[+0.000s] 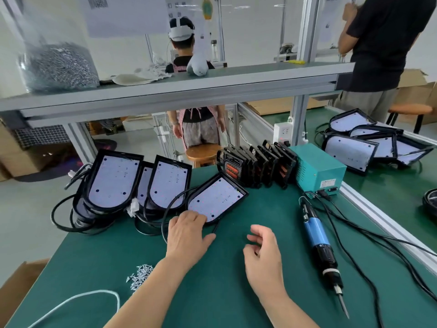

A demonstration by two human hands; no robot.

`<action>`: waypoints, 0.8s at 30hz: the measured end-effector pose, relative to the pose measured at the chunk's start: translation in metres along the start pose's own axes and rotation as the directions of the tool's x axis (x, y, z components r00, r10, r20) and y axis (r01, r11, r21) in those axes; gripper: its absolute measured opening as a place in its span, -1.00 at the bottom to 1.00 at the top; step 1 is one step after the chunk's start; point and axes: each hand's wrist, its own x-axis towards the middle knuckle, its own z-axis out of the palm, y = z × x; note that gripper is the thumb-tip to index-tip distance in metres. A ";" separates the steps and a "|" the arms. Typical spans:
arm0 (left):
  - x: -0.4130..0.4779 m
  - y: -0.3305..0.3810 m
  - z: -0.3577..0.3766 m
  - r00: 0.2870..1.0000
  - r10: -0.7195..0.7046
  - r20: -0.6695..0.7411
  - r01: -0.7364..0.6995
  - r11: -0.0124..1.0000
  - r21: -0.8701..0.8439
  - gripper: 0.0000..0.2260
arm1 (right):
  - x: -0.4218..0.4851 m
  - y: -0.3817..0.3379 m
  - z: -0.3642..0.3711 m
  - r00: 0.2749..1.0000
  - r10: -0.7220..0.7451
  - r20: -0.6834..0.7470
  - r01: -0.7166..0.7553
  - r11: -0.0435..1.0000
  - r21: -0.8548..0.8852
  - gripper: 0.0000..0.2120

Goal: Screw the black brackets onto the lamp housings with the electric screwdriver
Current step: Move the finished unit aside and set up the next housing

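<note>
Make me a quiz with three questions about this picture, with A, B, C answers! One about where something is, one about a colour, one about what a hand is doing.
1. Where is the electric screwdriver?
A) lying on the green table, beside the right hand
B) on the upper shelf
C) inside a cardboard box

2. What colour is the power box?
A) red
B) teal
C) yellow

3. What is the left hand doing?
A) gripping a cable
B) touching the nearest lamp housing
C) scooping screws

Answers:
1 A, it lies flat on the table and no hand grips it.
2 B, its casing is teal.
3 B, its fingers rest on the housing's rounded end.
</note>
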 end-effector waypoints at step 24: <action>-0.101 0.098 -0.023 0.953 0.159 -0.259 -0.265 0.850 -0.455 -0.85 | 0.011 0.001 -0.013 0.979 0.204 0.025 -0.201 0.927 0.316 -0.57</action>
